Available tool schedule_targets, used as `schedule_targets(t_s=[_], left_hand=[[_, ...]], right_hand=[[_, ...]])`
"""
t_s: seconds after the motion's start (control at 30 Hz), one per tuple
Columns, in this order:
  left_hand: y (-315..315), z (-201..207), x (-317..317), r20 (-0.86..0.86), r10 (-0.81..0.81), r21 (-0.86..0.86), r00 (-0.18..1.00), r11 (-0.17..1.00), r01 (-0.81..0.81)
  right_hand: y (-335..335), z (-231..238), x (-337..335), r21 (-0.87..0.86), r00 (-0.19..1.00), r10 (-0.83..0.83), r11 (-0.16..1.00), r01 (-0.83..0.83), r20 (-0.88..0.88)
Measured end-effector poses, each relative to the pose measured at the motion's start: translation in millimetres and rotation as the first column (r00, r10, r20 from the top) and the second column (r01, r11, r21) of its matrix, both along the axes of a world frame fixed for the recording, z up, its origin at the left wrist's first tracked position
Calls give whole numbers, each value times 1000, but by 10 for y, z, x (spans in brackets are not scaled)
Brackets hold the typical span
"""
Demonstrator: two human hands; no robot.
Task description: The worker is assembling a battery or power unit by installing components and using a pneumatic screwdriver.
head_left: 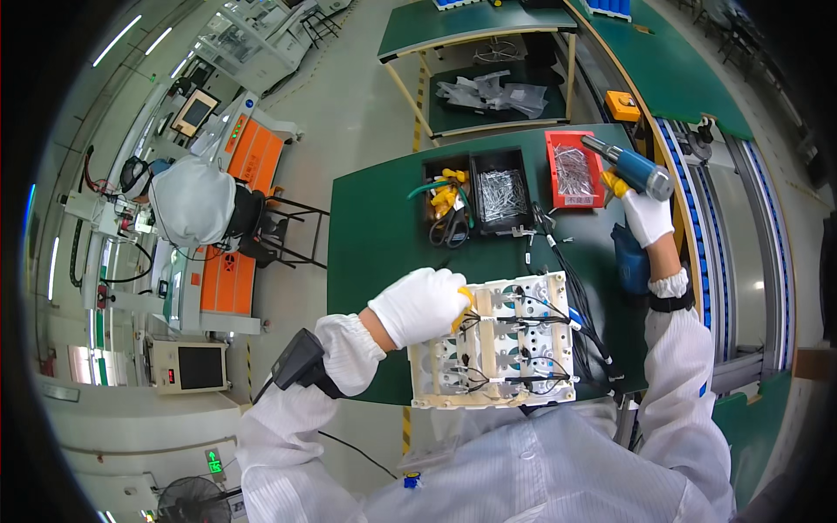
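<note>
A white plastic frame [490,349], fitted with metal plates and black wires, lies at the table's near edge in front of me. My left hand [423,307], in a white glove with yellow fingertips, is closed at the frame's upper left corner; its grip is partly hidden. Out to the right, my gloved right hand [647,216] is wrapped round a blue rivet gun [641,171], its metal nose pointing up and left. Just left of that tool stands a red bin [553,174] of thin silver rivets [573,170].
A black bin [527,205] holds silver rivets [501,193]; beside it are yellow-handled tools [446,196] and scissors [451,231]. Black cables [580,318] run right of the frame. A conveyor [697,235] borders the right. Another person [196,205] sits at left.
</note>
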State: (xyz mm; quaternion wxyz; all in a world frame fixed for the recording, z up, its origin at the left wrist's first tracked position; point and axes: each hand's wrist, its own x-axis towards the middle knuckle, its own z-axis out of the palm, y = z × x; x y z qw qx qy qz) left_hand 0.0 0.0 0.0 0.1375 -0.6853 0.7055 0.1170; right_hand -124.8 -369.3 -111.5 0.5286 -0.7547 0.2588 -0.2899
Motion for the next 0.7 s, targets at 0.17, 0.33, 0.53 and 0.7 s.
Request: schedule_targets(t_s=[0.17,0.33,0.53,0.7], left_hand=[[83,-29,85,-297,200,-212,934,940,-268],[140,-76,62,-413,302,-223,859,881,-417],[444,-206,-69,-397,196,-503,897,771,-391],[607,-236,-117,-313,253,-566,916,725,-393]], right_hand=[[423,424,-464,-18,987,0,1000,3,162],[544,214,-979,66,947,77,993,-102,311],[563,-397,-1655,-142,936,-152,968,205,318],[499,-437,-1153,-8,903,-304,947,321,305]])
